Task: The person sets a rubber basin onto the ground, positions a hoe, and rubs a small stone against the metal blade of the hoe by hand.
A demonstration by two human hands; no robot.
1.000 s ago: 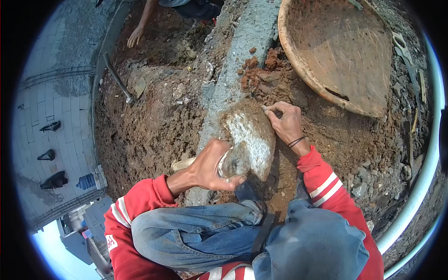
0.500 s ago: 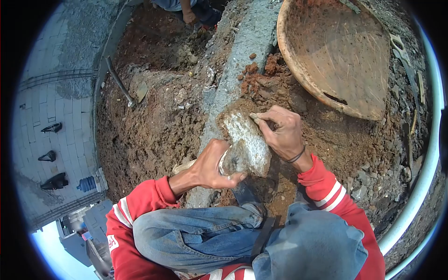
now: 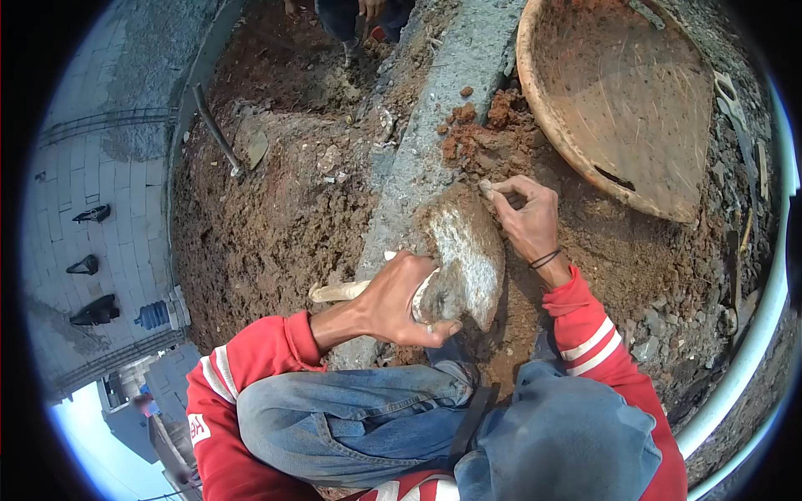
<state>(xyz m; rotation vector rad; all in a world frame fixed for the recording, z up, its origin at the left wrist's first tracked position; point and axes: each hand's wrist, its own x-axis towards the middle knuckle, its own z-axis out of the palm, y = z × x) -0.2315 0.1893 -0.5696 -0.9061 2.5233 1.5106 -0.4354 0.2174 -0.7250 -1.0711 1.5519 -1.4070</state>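
Observation:
A hoe with a mud-caked, whitish metal blade [image 3: 468,255] is tilted up in front of my knees. Its pale wooden handle [image 3: 338,291] sticks out to the left, behind my wrist. My left hand [image 3: 405,301] is closed around the hoe's neck, thumb along the near side. My right hand [image 3: 526,219] is closed in a pinch at the blade's far right corner; a small bit shows at the fingertips, too small to name. Brown mud clings along the blade's far edge.
A worn shallow basin [image 3: 626,108] lies at the upper right beside reddish soil clumps [image 3: 501,113]. A concrete strip [image 3: 455,75] runs through the dirt. A metal rod [image 3: 215,129] stands at left, a white pipe [image 3: 743,334] curves at right. Another person's legs [image 3: 341,18] show at the top.
The hoe blade and my left hand have shifted right. My right hand has moved from the blade's whitish face up and right to its far corner. The other person has shifted right.

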